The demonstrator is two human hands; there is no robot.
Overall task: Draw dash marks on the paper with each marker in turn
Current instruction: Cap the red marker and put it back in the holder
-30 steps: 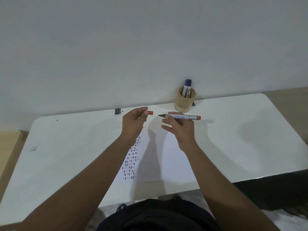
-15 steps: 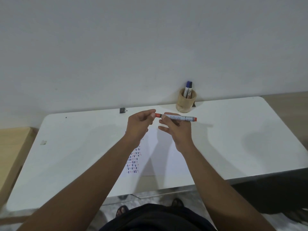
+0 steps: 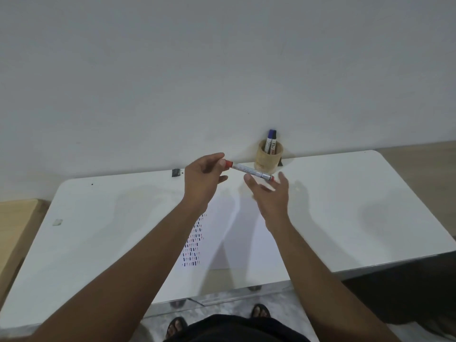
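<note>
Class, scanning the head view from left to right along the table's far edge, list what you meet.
small black object → left hand → red marker → wooden cup

A table stands against a wall. A sheet of paper lies on the table's middle, dash marks along its left side. Behind the paper, by the wall, stands a cup with two markers in it. Above the paper, the left hand pinches one end of a marker; the right hand hovers just beneath the other end.

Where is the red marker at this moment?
In the head view, the red marker is held above the table's far edge by the left hand, just before the wooden cup.
</note>
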